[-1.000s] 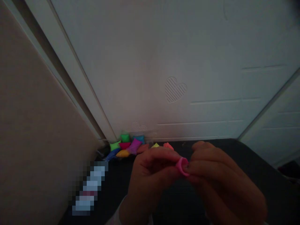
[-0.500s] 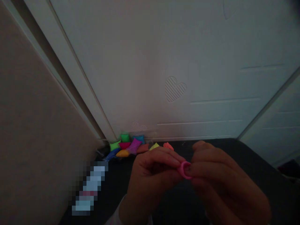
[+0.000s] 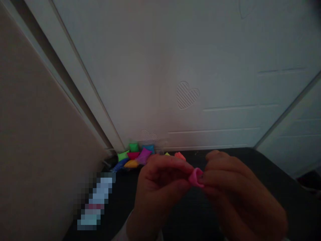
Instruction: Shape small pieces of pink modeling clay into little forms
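Farthest to the left of my grip, a plain brownish wall slopes up past everything else. Nearer in, well apart from my left grip, a long pale oblong thing lies slantwise on the black, faintly grained desk; it is blurred into squares, so I cannot tell what it is. Behind my left grip and off to its left sits a heap of small pillow-shaped packets, with clear plastic film about them: a dark blue packet, a lime-green packet, an orange-yellow packet, a crimson packet, a bright green packet, a purple packet and a teal-blue packet. My left grip comes out of a pale sleeve, thumb and forefinger pinching the left side of a small bright pink ring-shaped piece. Over my left knuckles peeps a yellow tip, mostly hidden, and beside it a crumpled coral-orange lump lies behind my fingers. The pink piece sits between my two hands, its opening turned towards the right one. Behind it stands a white panel with an embossed striped heart. My right grip is closed on the right side of the piece, a fingertip at the opening. Well beyond it, at the right edge, is a dark thing too dim to tell.
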`<state>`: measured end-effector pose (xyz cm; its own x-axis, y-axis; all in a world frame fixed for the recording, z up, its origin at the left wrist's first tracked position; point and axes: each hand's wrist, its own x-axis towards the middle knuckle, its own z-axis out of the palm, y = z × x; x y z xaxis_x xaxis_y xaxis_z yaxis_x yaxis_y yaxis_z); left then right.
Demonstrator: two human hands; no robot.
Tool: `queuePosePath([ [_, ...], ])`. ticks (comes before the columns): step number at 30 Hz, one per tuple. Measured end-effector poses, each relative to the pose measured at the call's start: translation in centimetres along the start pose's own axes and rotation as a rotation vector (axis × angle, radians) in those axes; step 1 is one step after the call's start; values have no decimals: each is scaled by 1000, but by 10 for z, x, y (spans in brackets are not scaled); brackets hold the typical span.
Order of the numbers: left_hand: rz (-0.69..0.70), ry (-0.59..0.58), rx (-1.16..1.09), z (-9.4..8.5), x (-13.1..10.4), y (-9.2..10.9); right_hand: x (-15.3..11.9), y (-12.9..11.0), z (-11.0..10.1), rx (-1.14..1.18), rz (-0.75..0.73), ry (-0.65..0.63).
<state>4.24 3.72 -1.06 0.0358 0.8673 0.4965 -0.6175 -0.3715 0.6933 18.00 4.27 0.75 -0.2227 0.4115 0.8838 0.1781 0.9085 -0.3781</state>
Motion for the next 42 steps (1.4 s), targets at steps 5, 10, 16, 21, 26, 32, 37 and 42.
queuePosePath([
  [5, 4, 34, 4, 5, 0, 2, 3, -1, -2, -16, -20, 8],
  [10, -61, 50, -43, 5, 1, 2, 2, -2, 1, -26, -24, 41],
  [16, -236, 46, -21, 4, 4, 3, -2, 1, 3, -27, -5, 49],
  [21, -270, 40, -59, 7, 3, 4, 0, 0, -2, -8, -5, 5],
  [26, -217, 79, -3, 6, 3, 5, 4, 0, -4, -35, -47, 7],
  [32, -145, 51, 73, 4, 4, 6, 2, 2, -2, -121, -41, 50],
  [37, -139, 52, 123, 3, 6, 5, 0, 3, -2, -90, -52, 21],
  [42, -140, 53, 154, 0, 5, 6, 1, 5, -1, -75, -58, 18],
])
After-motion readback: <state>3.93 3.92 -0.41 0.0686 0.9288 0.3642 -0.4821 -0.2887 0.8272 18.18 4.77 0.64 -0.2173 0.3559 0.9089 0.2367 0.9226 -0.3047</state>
